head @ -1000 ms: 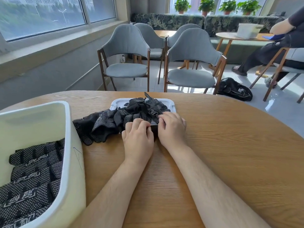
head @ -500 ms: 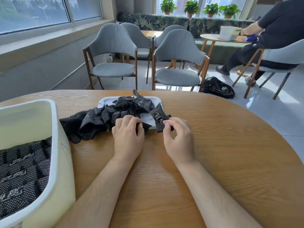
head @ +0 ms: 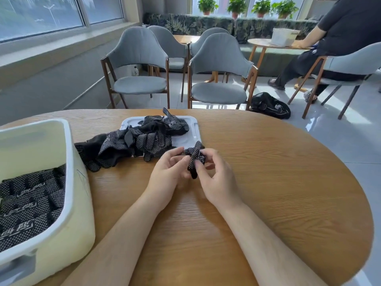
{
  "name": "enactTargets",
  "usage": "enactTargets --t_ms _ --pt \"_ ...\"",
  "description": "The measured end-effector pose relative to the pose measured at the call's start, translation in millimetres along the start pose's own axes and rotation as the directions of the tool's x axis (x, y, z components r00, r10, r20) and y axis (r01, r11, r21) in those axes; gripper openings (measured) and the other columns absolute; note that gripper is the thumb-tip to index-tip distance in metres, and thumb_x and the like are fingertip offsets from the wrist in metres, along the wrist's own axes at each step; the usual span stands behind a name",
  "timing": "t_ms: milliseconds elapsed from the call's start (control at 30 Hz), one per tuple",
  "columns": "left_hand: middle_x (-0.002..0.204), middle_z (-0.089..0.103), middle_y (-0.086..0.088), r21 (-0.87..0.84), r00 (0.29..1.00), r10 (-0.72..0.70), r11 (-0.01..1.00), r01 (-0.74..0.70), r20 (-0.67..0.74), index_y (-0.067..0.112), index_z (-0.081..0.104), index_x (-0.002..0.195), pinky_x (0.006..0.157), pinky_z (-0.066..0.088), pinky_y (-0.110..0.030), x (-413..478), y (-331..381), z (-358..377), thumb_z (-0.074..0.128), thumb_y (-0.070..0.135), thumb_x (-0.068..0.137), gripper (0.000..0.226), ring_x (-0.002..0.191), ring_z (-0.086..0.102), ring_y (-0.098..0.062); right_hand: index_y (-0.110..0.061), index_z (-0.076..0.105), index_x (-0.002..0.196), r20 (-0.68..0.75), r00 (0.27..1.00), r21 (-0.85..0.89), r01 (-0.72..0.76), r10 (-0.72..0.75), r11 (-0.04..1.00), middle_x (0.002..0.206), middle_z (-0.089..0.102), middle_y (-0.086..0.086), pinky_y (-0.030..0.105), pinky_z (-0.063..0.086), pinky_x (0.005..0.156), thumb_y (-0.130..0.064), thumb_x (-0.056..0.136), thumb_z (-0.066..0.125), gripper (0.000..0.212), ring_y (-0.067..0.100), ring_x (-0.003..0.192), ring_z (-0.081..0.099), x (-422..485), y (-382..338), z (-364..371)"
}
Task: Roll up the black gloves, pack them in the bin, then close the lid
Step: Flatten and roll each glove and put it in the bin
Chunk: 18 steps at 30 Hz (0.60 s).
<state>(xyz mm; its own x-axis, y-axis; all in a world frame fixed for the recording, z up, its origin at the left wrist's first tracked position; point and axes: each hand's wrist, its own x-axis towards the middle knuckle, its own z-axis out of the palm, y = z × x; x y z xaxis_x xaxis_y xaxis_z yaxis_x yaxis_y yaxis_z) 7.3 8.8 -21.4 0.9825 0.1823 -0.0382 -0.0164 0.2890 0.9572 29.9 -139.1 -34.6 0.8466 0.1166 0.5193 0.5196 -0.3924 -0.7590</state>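
A black dotted glove (head: pixel 194 158) is lifted just above the wooden table (head: pixel 268 172), pinched between my left hand (head: pixel 168 174) and my right hand (head: pixel 216 178). Its fingers dangle between my two hands. A heap of loose black gloves (head: pixel 134 145) lies beyond, partly on the white bin lid (head: pixel 195 131) that rests flat on the table. The cream bin (head: pixel 61 182) stands at the left with several rolled gloves (head: pixel 31 201) packed inside.
Grey chairs (head: pixel 218 75) stand past the table's far edge. A black bag (head: pixel 270 105) lies on the floor. A seated person (head: pixel 329 38) is at another table at the right.
Both hands left the pile on the lid, drew one glove toward me and raised it off the table. The view shifted a little to the right.
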Motion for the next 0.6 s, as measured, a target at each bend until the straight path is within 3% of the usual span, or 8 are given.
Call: enactTargets --t_ms 167,233,300,400,533,600 --pt "0.080 0.065 0.002 0.034 0.994 -0.075 0.997 0.073 0.080 0.010 0.064 0.110 0.068 0.043 -0.033 -4 -5 0 0.074 0.032 0.088 0.033 0.072 0.059 -0.014 -0.020 0.062 0.118 -0.015 1.000 0.009 -0.003 0.003 1.000 0.102 0.065 -0.021 0.008 0.045 0.080 -0.024 0.096 0.071 0.024 0.002 0.092 0.063 -5 -5 -8" --pt "0.079 0.065 0.002 0.013 0.990 -0.054 0.999 0.053 0.133 0.011 0.065 0.102 0.069 0.046 -0.029 -5 -1 1 0.070 0.026 0.093 0.019 0.072 0.056 -0.013 -0.019 0.060 0.116 -0.020 1.000 0.009 -0.010 0.010 1.000 0.101 0.063 -0.023 0.007 0.045 0.078 -0.026 0.096 0.072 0.024 0.000 0.091 0.062 -9 -5 -10" --pt "0.081 0.067 0.001 0.032 0.985 -0.044 0.999 0.039 0.168 0.012 0.063 0.097 0.069 0.047 -0.029 -7 1 2 0.064 0.023 0.096 0.011 0.072 0.058 -0.012 -0.018 0.057 0.115 -0.009 1.000 0.004 -0.022 0.022 1.000 0.102 0.064 -0.019 0.012 0.047 0.078 -0.030 0.096 0.071 0.026 0.003 0.091 0.063 -12 -5 -11" --pt "0.074 0.064 0.005 0.089 0.979 -0.048 0.996 0.030 0.199 0.017 0.061 0.095 0.068 0.035 -0.034 -9 -1 0 0.072 0.038 0.087 0.026 0.067 0.057 -0.009 -0.015 0.055 0.117 0.011 0.999 -0.009 -0.044 0.044 0.999 0.109 0.069 -0.006 0.022 0.050 0.080 -0.033 0.099 0.066 0.028 0.010 0.097 0.065 -14 -5 -13" --pt "0.067 0.054 0.007 0.222 0.992 0.013 0.974 -0.041 0.126 0.025 0.059 0.089 0.061 0.031 -0.034 -12 -4 3 0.063 0.039 0.090 0.015 0.060 0.050 -0.012 -0.016 0.054 0.117 0.048 0.997 -0.037 -0.066 0.068 0.997 0.109 0.067 -0.007 0.017 0.048 0.078 -0.030 0.099 0.066 0.025 0.011 0.096 0.064 -15 -6 -14" --pt "0.075 0.053 0.003 0.237 0.994 0.098 0.966 -0.107 0.049 0.023 0.061 0.093 0.061 0.035 -0.037 -12 -4 3 0.060 0.032 0.095 0.009 0.064 0.049 -0.013 -0.018 0.055 0.116 0.071 0.993 -0.042 -0.088 0.091 0.995 0.109 0.067 -0.011 0.017 0.048 0.082 -0.027 0.097 0.067 0.024 0.007 0.097 0.062 -15 -7 -13"
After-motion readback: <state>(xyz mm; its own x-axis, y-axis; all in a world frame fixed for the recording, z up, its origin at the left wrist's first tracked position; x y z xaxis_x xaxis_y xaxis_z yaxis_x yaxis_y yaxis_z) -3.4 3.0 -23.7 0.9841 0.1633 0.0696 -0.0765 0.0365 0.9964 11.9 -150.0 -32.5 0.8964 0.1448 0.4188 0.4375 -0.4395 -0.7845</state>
